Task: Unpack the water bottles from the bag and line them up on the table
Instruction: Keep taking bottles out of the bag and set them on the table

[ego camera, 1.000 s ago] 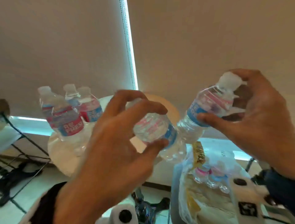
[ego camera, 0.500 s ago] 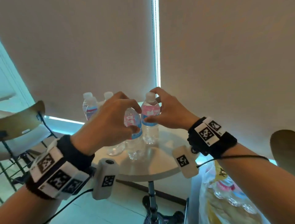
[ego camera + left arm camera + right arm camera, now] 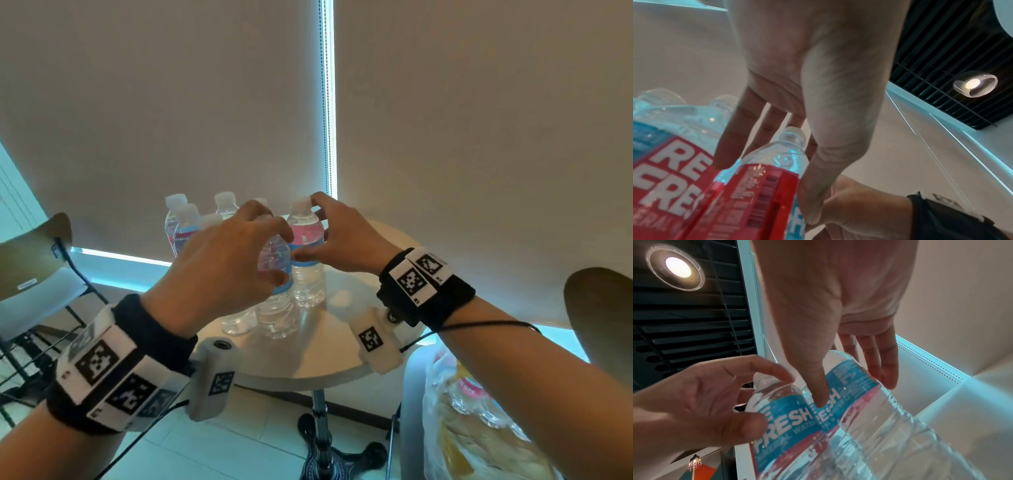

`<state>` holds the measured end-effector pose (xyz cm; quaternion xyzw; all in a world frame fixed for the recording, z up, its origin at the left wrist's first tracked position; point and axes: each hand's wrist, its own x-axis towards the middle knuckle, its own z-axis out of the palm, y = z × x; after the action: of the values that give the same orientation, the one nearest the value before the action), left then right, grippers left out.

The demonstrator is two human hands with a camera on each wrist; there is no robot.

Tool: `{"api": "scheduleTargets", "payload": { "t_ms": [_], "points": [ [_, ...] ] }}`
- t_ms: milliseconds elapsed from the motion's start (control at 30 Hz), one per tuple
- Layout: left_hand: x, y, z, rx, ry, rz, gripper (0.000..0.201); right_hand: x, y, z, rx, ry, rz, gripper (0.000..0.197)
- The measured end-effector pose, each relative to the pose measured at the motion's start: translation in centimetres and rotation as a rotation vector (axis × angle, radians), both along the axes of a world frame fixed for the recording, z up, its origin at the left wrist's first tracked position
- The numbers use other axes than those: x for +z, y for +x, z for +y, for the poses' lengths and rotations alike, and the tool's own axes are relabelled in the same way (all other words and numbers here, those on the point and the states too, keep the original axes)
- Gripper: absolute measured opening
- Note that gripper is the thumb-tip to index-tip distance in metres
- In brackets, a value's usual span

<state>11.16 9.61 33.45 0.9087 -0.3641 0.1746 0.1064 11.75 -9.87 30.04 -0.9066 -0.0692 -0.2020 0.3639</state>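
Observation:
Two clear water bottles with red and blue labels stand upright side by side on the round white table (image 3: 325, 353). My left hand (image 3: 282, 255) curls round the nearer bottle (image 3: 275, 315), thumb on its label and fingers behind its shoulder; the left wrist view shows that bottle (image 3: 764, 186) between thumb and fingers. My right hand (image 3: 308, 229) holds the farther bottle (image 3: 308, 284), thumb on the blue label and fingers by the cap. In the right wrist view both bottles (image 3: 855, 386) (image 3: 783, 410) touch at their labels. Several more bottles (image 3: 185, 222) stand at the back left.
A clear plastic bag (image 3: 479, 428) holding more bottles sits low at the right, beside the table. A chair (image 3: 34, 274) stands to the left and a chair back (image 3: 599, 301) rises at the right. Window blinds hang close behind the table. The table's front half is bare.
A second ago both hands held their bottles tilted in the air. Now both bottles stand upright on the table, next to each other, with the hands still around them.

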Motion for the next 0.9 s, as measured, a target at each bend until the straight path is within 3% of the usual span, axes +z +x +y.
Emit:
{"api": "scheduleTargets", "payload": {
  "t_ms": [133, 233, 367, 433, 500, 567, 667, 733, 800, 900],
  "points": [
    [-0.1, -0.5, -0.1, 0.063, 0.113, -0.134, 0.068, -0.1, -1.8, -0.2, -0.031, 0.015, 0.011, 0.083],
    [-0.5, -1.7, -0.2, 0.060, 0.133, -0.292, 0.079, -0.2, -5.1, -1.9, -0.136, 0.049, -0.048, 0.072],
    [-3.2, -5.7, -2.7, -0.396, -0.060, -0.399, 0.053, -3.8, -11.9, -6.5, -0.296, 0.236, -0.110, 0.043],
    [-6.1, -8.3, -5.7, -0.638, -0.150, -0.191, 0.040, -7.6, -15.5, -9.2, -0.444, 0.311, -0.078, 0.032],
    [-10.1, -10.3, -9.6, -0.766, -0.217, 0.146, 0.031, -12.6, -18.5, -11.9, -0.608, 0.382, -0.003, 0.024],
    [-15.2, -11.9, -14.0, -0.756, -0.251, 0.481, 0.027, -18.0, -21.2, -14.2, -0.774, 0.438, 0.096, 0.019],
    [-23.5, -13.9, -20.8, -0.668, -0.333, 0.774, 0.033, -25.2, -24.0, -16.7, -0.946, 0.473, 0.224, 0.024],
    [-27.9, -14.9, -24.7, -0.560, -0.325, 0.876, 0.041, -28.1, -24.9, -17.6, -1.028, 0.485, 0.304, 0.037],
    [-31.1, -15.3, -28.1, -0.477, -0.353, 0.851, 0.047, -29.5, -25.1, -18.4, -1.075, 0.509, 0.353, 0.047],
    [-33.5, -14.9, -31.8, -0.364, -0.333, 0.810, 0.057, -31.1, -24.4, -19.9, -1.088, 0.495, 0.300, 0.042]
  ]
}}
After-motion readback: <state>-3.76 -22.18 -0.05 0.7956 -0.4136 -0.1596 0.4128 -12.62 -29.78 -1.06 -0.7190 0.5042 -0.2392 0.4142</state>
